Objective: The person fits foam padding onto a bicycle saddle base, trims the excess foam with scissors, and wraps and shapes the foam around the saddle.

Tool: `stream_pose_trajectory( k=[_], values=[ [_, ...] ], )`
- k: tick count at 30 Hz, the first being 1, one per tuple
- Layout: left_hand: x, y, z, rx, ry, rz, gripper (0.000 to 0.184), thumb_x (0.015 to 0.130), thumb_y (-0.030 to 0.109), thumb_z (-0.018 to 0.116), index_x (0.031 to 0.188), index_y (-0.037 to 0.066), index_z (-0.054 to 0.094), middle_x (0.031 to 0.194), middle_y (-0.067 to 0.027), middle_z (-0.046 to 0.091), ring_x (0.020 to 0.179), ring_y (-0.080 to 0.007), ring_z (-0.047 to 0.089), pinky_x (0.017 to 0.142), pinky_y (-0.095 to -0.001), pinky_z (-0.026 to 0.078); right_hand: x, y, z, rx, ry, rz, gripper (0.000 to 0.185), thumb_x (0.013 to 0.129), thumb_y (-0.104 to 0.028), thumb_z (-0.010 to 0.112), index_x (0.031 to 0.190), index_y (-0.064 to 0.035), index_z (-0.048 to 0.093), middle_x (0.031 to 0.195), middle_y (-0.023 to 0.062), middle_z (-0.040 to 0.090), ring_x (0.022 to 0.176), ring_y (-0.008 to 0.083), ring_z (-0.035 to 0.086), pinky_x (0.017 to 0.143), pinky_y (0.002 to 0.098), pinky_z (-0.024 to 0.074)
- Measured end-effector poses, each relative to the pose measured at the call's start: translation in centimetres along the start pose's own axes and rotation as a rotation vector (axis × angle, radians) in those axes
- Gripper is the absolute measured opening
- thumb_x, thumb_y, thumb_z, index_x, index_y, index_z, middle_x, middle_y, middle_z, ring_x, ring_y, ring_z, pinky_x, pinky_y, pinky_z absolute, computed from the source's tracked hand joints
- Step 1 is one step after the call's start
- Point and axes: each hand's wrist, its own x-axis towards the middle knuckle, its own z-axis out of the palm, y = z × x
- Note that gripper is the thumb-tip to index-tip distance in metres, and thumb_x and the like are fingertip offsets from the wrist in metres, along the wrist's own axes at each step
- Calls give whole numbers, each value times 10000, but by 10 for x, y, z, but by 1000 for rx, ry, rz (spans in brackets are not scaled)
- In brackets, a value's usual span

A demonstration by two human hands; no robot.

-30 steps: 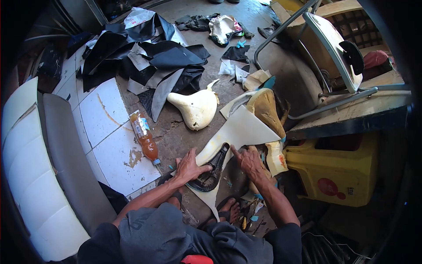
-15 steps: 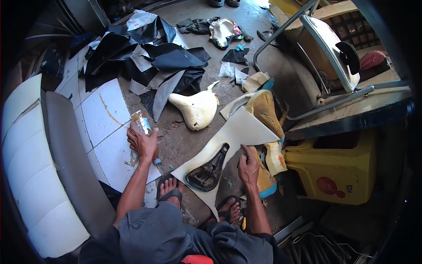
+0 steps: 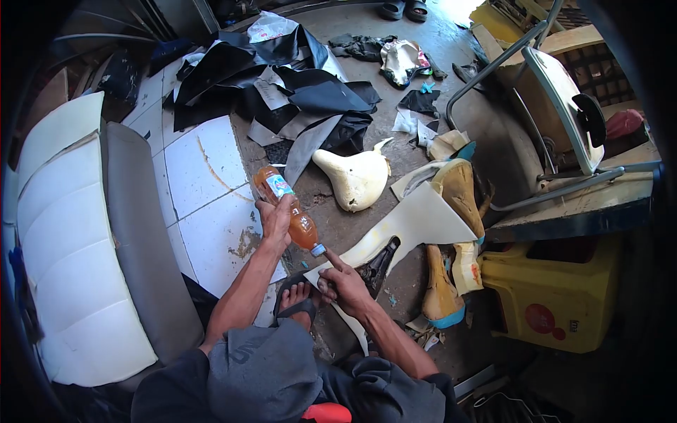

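Observation:
My left hand is closed around a clear plastic bottle of amber liquid. The bottle leans with its blue-white cap down to the right. Close by the cap is my right hand, its index finger stretched out and its other fingers curled; whether the finger touches the cap is unclear. Behind that hand a cream foam sheet lies on the floor, with a black bicycle saddle base on it, partly hidden. A cream saddle-shaped foam piece sits further off.
Black and grey material scraps are heaped at the back. To the right stand a folding chair and a yellow plastic stool. A padded white-and-grey seat is on the left. Worn tan saddle pads lie near the stool.
My left hand has lifted the bottle off the white tiles and tilted it cap-down. My right hand has moved left from the foam sheet's edge to the bottle cap. The view has shifted slightly.

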Motion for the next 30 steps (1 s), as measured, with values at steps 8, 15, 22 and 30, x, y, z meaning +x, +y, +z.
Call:
stream_pose_trajectory(
  k=[8, 15, 22, 30],
  values=[
    [14, -23, -6, 672, 236, 345, 825, 774, 213, 770, 1348, -111, 275, 1253, -280, 381, 1201, -412, 421, 1070, -514, 327, -26, -28, -25, 168, -71, -13, 502, 934, -48, 459, 1436, -34, 490, 592, -5, 446, 439, 82, 373, 436, 258, 375],
    [-71, -43, 3, 772, -489, 665, 884, 760, 286, 818, 1438, -5, 331, 1405, -253, 312, 1339, -427, 301, 1128, -526, 252, 4, -79, -100, -695, 634, -133, 538, 876, -149, 482, 1396, -52, 576, 685, 64, 597, 492, 140, 516, 471, 291, 446],
    [-115, -71, 13, 1117, -741, 632, 969, 716, 406, 858, 1466, 57, 352, 1457, -239, 296, 1354, -453, 291, 1096, -586, 252, 34, -76, -133, -1476, 473, -26, 536, 831, -237, 502, 1338, -126, 639, 1141, 266, 692, 952, 394, 708, 884, 430, 542],
    [-128, -68, 19, 1214, -863, 1258, 501, 802, 304, 774, 1272, 212, 630, 1446, -153, 410, 1355, -381, 320, 1051, -565, 260, 14, -97, -159, -1850, 598, -206, 442, 921, -206, 505, 1339, -271, 631, 941, 226, 722, 871, 412, 706, 813, 504, 546]
  ],
)
